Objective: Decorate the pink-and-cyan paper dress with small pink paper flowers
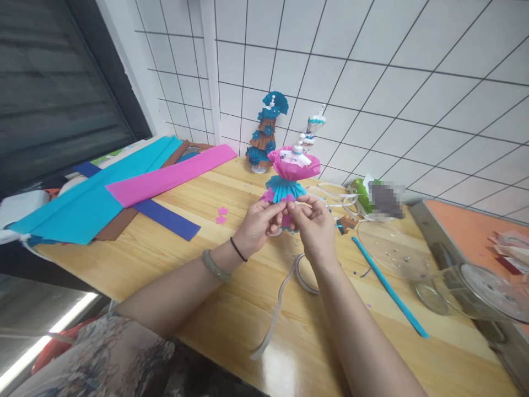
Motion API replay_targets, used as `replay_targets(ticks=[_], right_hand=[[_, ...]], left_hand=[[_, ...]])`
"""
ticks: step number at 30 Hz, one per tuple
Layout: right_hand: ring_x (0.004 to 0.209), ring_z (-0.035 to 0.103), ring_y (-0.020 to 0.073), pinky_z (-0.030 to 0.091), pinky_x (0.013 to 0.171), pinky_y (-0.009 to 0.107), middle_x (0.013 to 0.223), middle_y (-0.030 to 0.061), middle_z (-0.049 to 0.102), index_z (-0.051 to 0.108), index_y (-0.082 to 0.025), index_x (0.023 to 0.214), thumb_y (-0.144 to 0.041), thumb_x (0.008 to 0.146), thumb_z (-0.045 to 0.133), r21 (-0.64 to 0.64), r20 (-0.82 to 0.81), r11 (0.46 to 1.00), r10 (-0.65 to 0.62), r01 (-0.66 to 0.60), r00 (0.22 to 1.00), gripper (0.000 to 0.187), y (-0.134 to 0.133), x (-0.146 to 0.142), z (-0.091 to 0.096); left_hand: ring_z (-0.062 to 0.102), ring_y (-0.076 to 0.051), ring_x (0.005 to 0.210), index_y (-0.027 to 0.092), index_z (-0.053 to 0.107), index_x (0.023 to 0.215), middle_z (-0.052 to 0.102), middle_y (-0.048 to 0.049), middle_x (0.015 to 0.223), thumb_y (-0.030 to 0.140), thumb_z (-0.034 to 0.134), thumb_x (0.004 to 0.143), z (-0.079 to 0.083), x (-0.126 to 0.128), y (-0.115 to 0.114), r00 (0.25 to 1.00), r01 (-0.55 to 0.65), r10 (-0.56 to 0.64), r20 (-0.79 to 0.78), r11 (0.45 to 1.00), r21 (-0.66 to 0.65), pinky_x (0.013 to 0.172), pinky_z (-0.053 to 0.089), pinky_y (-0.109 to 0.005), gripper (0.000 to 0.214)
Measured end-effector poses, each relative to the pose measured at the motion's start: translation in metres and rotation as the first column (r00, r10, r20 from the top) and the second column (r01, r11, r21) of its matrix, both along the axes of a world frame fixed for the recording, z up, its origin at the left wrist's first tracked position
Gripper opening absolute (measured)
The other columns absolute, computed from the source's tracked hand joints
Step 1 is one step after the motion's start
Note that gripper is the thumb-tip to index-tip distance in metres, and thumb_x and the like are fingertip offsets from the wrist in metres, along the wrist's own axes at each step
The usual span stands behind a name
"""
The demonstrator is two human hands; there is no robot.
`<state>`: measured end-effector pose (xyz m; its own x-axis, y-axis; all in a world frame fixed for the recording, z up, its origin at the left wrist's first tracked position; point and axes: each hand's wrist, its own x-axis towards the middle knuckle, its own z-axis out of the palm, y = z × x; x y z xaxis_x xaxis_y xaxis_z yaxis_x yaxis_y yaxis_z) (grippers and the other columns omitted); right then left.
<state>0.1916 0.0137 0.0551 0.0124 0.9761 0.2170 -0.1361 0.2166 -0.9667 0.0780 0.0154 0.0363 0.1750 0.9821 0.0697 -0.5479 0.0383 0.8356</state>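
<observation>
A small figure in a ruffled paper dress (294, 165), pink on top and light blue below, stands upright in front of me. Against its lower skirt my left hand (261, 219) and my right hand (314, 227) meet with fingertips pinched. Between them is a small pink paper flower (288, 197), partly covered by the fingers. Another pink flower (268, 194) sits on the blue ruffle to the left. Two loose pink flowers (222, 215) lie on the table left of my hands. A roll of pale tape (301, 280) lies under my right wrist, its loose end trailing forward.
Blue and brown (263, 138) and white (316, 122) dressed figures stand behind by the tiled wall. Crepe paper strips (165, 175) pile at left. On the right are a blue strip (390, 286), a clear plate (392, 248), a clear container (475, 286) and an orange tray (463, 231).
</observation>
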Motion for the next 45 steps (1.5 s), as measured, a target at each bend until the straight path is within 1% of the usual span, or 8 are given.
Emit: replay_targets(ticks=[15,20,28,31,33,40,43,45], right_hand=[[0.038,0.046,0.0059,0.036,0.04,0.019,0.058,-0.0063,0.061,0.048,-0.021,0.087,-0.034,0.065,0.069,-0.015,-0.002,1.0,-0.002,0.002,1.0,0.034,-0.001,-0.001,0.001],[0.037,0.045,0.0057,0.035,0.039,0.019,0.057,-0.0063,0.061,0.047,-0.02,0.087,-0.033,0.065,0.07,-0.014,-0.017,1.0,-0.005,0.005,1.0,0.034,0.0,-0.001,0.0],[0.039,0.046,0.0057,0.035,0.041,0.019,0.06,-0.0043,0.063,0.049,-0.02,0.089,-0.032,0.066,0.069,-0.025,-0.043,0.998,0.055,-0.056,0.998,0.033,0.001,0.004,0.002],[0.038,0.046,0.0059,0.034,0.04,0.019,0.059,-0.004,0.063,0.05,-0.02,0.088,-0.034,0.067,0.067,-0.03,-0.058,0.998,0.049,-0.051,0.997,0.031,0.003,0.006,0.001],[0.037,0.046,0.006,0.033,0.039,0.018,0.059,-0.0038,0.062,0.051,-0.02,0.088,-0.036,0.068,0.066,-0.041,-0.071,0.998,0.035,-0.037,0.997,0.03,0.004,0.007,0.0],[0.036,0.043,0.0056,0.029,0.037,0.018,0.053,-0.005,0.058,0.052,-0.019,0.081,-0.04,0.073,0.061,-0.063,-0.105,0.998,-0.023,0.017,0.994,0.023,0.009,0.012,-0.004],[0.036,0.04,0.0051,0.028,0.037,0.017,0.051,-0.0058,0.055,0.052,-0.02,0.077,-0.039,0.074,0.06,-0.06,-0.111,0.997,-0.049,0.043,0.993,0.022,0.01,0.016,-0.003],[0.036,0.039,0.0047,0.027,0.037,0.017,0.05,-0.0059,0.054,0.051,-0.019,0.074,-0.038,0.075,0.06,-0.052,-0.117,0.997,-0.06,0.055,0.991,0.021,0.01,0.018,-0.002]], left_hand=[[0.034,-0.002,0.035,0.013,0.045,0.048,0.04,0.0044,0.042,0.039,0.061,0.072,-0.001,-0.001,0.0,0.999,0.016,-0.016,-0.032,1.0,0.003,0.037,0.02,-0.018,0.039],[0.034,-0.002,0.033,0.012,0.046,0.048,0.04,0.0046,0.041,0.037,0.061,0.073,0.0,-0.001,0.0,0.999,0.032,-0.032,-0.003,0.999,0.014,0.037,0.018,-0.019,0.038],[0.034,-0.001,0.032,0.011,0.051,0.057,0.045,0.0047,0.044,0.033,0.061,0.073,0.001,-0.001,0.0,0.998,0.04,-0.039,0.055,0.999,-0.011,0.035,0.016,-0.018,0.029],[0.034,-0.001,0.031,0.011,0.054,0.064,0.047,0.005,0.046,0.032,0.062,0.072,0.002,-0.002,-0.001,0.997,0.04,-0.039,0.065,0.999,-0.017,0.034,0.015,-0.017,0.024],[0.033,-0.001,0.03,0.011,0.052,0.062,0.047,0.005,0.046,0.033,0.063,0.072,0.003,-0.002,-0.002,0.997,0.039,-0.038,0.065,0.999,-0.012,0.033,0.015,-0.017,0.026],[0.031,-0.001,0.029,0.014,0.043,0.056,0.047,0.0049,0.044,0.035,0.062,0.072,0.0,-0.001,-0.006,0.997,-0.017,0.019,0.073,0.999,-0.032,0.033,0.016,-0.017,0.033],[0.031,-0.002,0.027,0.013,0.052,0.066,0.047,0.0049,0.042,0.043,0.057,0.075,-0.003,-0.001,-0.009,0.995,-0.056,0.061,0.075,0.996,-0.065,0.031,0.015,-0.017,0.032],[0.032,-0.003,0.026,0.013,0.057,0.074,0.047,0.0044,0.041,0.051,0.051,0.077,-0.006,-0.002,-0.01,0.994,-0.085,0.092,0.065,0.991,-0.105,0.03,0.014,-0.017,0.038]])
